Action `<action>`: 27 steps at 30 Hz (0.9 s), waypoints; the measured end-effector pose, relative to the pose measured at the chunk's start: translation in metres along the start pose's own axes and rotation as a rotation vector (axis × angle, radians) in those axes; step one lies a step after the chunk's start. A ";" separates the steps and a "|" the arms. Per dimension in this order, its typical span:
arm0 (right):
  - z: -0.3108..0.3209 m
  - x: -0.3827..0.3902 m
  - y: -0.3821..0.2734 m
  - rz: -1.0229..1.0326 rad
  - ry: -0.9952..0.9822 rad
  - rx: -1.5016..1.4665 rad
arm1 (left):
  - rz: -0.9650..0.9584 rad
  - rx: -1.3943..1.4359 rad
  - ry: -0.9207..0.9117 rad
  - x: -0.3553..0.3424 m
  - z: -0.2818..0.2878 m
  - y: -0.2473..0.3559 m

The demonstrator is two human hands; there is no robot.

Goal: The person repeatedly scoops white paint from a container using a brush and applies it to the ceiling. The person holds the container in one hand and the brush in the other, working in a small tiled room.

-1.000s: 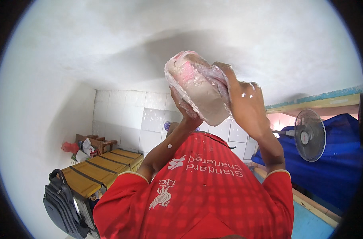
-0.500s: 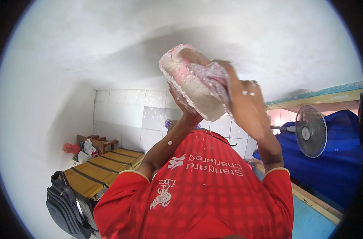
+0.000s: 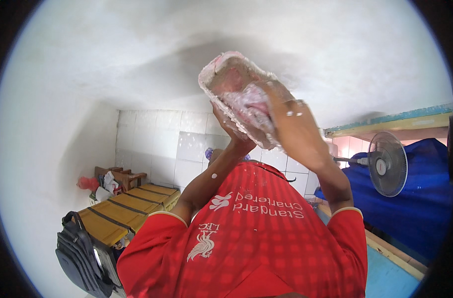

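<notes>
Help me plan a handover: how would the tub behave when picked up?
The tub is probably stiff, as its hollow has a clear rounded outline. It may be slippery or shed bits, since white clumps line its rim. It looks fairly light: the left hand supports it while the right hand holds a cloth inside.

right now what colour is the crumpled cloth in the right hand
The cloth looks whitish with pink patches; head view shows it.

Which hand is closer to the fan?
Right. The right hand, holding a pinkish cloth at the tray, is up and left of the fan in the picture; the left hand, at the tray's left side, is farther away.
</notes>
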State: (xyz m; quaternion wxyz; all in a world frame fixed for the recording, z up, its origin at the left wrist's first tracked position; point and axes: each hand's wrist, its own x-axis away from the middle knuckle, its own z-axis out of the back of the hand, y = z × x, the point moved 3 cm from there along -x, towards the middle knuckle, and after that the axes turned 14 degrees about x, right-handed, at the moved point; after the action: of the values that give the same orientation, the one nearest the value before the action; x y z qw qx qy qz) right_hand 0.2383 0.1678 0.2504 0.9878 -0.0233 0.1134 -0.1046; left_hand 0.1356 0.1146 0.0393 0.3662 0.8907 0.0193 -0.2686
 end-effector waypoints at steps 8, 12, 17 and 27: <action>0.008 -0.001 0.009 -0.120 -0.028 -0.036 | -0.199 -0.209 -0.085 0.000 -0.006 0.017; -0.021 -0.003 0.002 0.026 -0.098 0.052 | 0.315 0.258 0.191 0.012 0.009 -0.012; 0.007 0.002 0.006 -0.083 -0.044 0.040 | 0.143 -0.076 0.040 0.008 0.002 0.011; 0.038 0.000 0.003 -0.245 -0.068 -0.074 | -0.121 -0.015 -0.012 0.003 -0.009 0.014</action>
State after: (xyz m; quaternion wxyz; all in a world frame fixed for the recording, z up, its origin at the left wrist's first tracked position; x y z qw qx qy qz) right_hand 0.2475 0.1720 0.2871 0.9694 -0.0770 0.0801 -0.2191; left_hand 0.1458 0.1092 0.0519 0.3562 0.8834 0.0728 -0.2956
